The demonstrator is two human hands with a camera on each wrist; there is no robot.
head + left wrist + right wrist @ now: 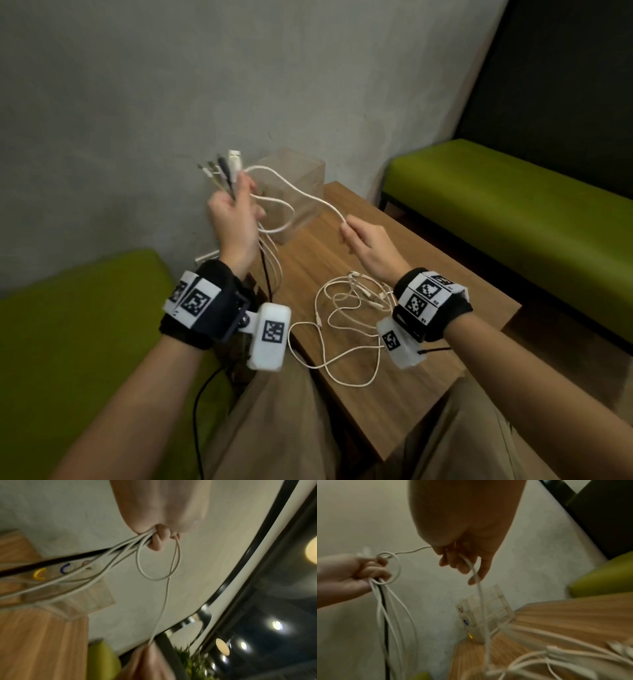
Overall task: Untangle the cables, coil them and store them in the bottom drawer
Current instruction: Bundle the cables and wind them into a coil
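Observation:
My left hand (245,198) is raised and grips a bundle of cables (270,253), mostly white with one black, whose plug ends (227,166) stick up above the fist. A small white loop (157,562) hangs from its fingers (158,540). One white cable (301,190) runs from that bundle across to my right hand (346,230), which pinches it (476,577) over the table. More tangled white cables (346,318) lie loose on the wooden table (445,284). The clear drawer unit (303,164) stands at the table's back edge; its yellow handle (470,635) is lowest.
Green cushioned benches stand to the left (68,325) and right (513,205) of the table. A grey wall (171,85) rises right behind the drawer unit. A black lead (202,404) hangs from the left wrist camera beside my knees.

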